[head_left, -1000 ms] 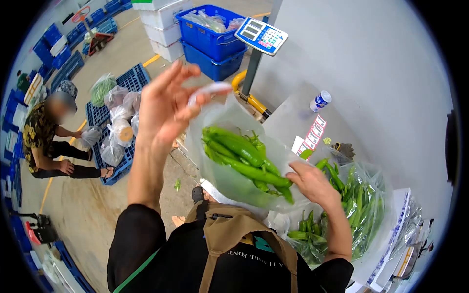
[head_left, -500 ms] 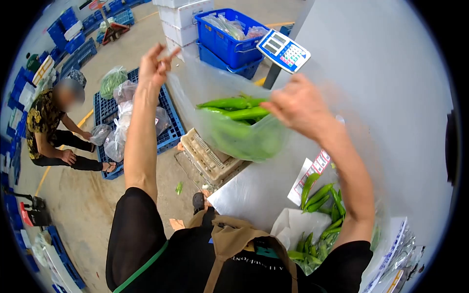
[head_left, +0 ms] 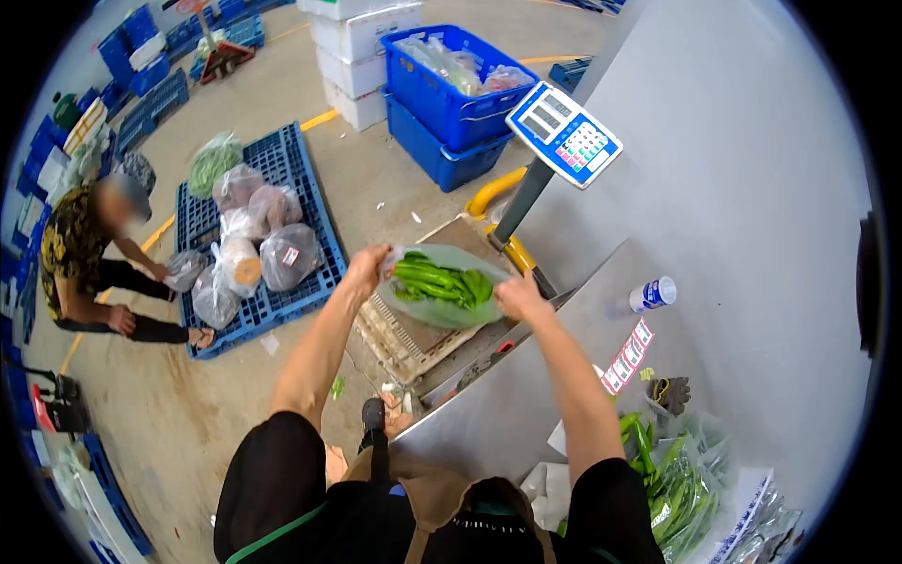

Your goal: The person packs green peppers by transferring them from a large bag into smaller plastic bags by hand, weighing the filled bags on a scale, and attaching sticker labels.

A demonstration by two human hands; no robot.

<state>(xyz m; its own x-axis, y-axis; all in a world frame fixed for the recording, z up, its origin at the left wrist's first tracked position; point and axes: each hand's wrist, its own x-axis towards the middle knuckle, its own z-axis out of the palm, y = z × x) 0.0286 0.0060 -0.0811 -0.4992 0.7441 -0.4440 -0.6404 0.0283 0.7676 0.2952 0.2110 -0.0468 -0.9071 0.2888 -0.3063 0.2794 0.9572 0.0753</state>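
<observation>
A clear plastic bag holds several long green peppers, its mouth spread wide. My left hand grips the rim on one side, and my right hand pinches the opposite side. Beneath the bag is the dirty platform of a floor scale; whether they touch I cannot tell. The scale's blue and white display stands on a post beyond my right hand. More green peppers lie in clear plastic on the metal table, right of my right forearm.
On the metal table are a white and blue canister, a label strip and a dark glove. A blue pallet carries bagged produce. Beside it crouches a person. Blue crates and white boxes stand ahead.
Both hands have come down with the bag of peppers, from high above the table's edge to over the scale platform. My left hand's extended fingers have closed on the rim.
</observation>
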